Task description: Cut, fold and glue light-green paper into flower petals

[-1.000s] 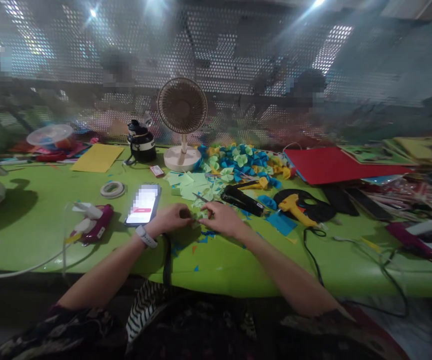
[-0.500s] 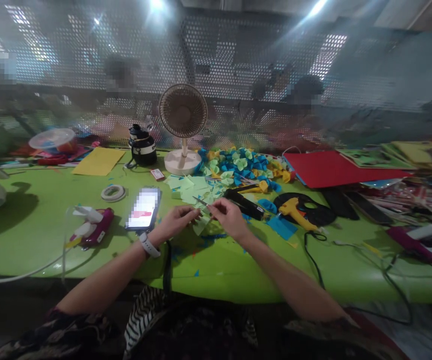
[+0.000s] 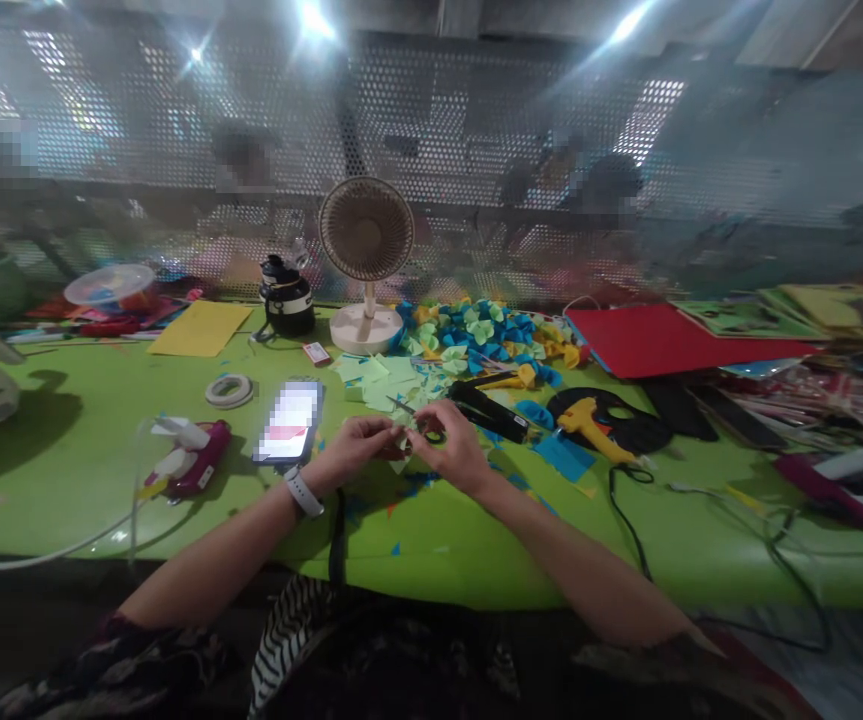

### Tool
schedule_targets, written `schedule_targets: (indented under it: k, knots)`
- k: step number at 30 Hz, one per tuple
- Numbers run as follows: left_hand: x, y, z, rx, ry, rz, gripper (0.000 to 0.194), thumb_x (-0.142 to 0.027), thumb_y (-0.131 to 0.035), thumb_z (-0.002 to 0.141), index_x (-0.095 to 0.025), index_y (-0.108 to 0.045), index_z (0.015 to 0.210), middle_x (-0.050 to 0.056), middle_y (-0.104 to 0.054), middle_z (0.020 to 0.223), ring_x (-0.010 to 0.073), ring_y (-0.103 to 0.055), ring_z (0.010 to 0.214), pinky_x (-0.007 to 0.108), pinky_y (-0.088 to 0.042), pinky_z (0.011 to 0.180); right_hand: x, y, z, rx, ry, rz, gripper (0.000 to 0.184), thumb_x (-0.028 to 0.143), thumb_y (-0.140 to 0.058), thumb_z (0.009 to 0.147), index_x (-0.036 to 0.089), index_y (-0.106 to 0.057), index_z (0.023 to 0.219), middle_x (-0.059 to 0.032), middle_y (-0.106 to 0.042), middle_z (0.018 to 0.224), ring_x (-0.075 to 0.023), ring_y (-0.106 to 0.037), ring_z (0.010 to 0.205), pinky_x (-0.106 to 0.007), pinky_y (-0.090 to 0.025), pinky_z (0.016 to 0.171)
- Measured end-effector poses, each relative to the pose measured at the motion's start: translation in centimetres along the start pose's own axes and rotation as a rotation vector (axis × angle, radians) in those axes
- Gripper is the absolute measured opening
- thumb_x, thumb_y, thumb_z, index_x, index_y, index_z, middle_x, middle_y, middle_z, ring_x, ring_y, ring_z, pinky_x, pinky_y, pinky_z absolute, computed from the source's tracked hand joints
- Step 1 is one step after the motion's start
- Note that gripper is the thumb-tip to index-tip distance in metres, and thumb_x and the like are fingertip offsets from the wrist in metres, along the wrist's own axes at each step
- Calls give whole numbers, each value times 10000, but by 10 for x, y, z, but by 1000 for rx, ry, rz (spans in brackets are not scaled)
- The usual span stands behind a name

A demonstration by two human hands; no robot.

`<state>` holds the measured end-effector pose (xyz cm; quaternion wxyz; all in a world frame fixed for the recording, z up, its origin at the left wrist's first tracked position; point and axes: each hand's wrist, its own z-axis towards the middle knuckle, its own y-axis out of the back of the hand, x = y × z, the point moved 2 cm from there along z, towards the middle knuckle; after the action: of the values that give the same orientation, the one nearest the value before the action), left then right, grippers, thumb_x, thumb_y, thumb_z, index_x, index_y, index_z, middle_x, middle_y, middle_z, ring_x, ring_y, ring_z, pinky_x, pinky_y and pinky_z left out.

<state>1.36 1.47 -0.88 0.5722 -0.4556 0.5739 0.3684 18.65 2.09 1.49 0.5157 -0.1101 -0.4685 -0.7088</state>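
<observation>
My left hand (image 3: pixel 356 448) is closed in a pinch on a small piece of light green paper (image 3: pixel 399 465), whose lower corner shows under the fingers. Close against it, my right hand (image 3: pixel 453 450) is closed round a pair of scissors (image 3: pixel 402 405); the dark blades point up and left, and much of the handle is hidden by the fingers. Just beyond both hands lie loose light green paper sheets (image 3: pixel 382 378). A black stapler (image 3: pixel 489 410) rests to the right of my right hand. Left of my left hand is a lit phone (image 3: pixel 290 425).
A white fan (image 3: pixel 367 230) stands behind a heap of folded blue, green and yellow paper pieces (image 3: pixel 483 325). A yellow glue gun (image 3: pixel 592 428) lies on the right with its cord. A roll of tape (image 3: pixel 229 391) and a purple power strip (image 3: pixel 195 460) are at left.
My hands have come together, with the right fingers moved in against the left ones. Less of the green paper shows below them. The camera view has tilted up slightly.
</observation>
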Motion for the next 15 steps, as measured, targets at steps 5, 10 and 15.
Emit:
schedule_targets:
  k: [5, 10, 15]
  knots:
    - [-1, -2, -2, 65, -85, 256, 418, -561, -648, 752, -145, -629, 710, 17, -653, 653, 129, -606, 607, 257, -499, 626, -7, 0, 4, 129, -58, 28, 177, 354, -549, 866, 197, -631, 869, -33, -609, 818, -153, -567, 743, -271, -466, 709]
    - [-3, 5, -2, -27, -143, 461, 392, -527, -607, 796, -147, -598, 704, -6, -586, 602, 100, -510, 531, 220, -390, 515, -20, 0, 8, 82, -216, 97, 219, 387, -546, 853, 183, -591, 784, -18, -617, 751, -152, -564, 709, -271, -455, 691]
    - [3, 7, 2, -8, -125, 458, 385, -521, -608, 790, -148, -576, 698, -22, -526, 563, 92, -466, 497, 215, -351, 477, -21, -6, 7, 226, -270, 199, 282, 463, -573, 826, 183, -587, 858, -2, -616, 744, -139, -553, 682, -256, -453, 657]
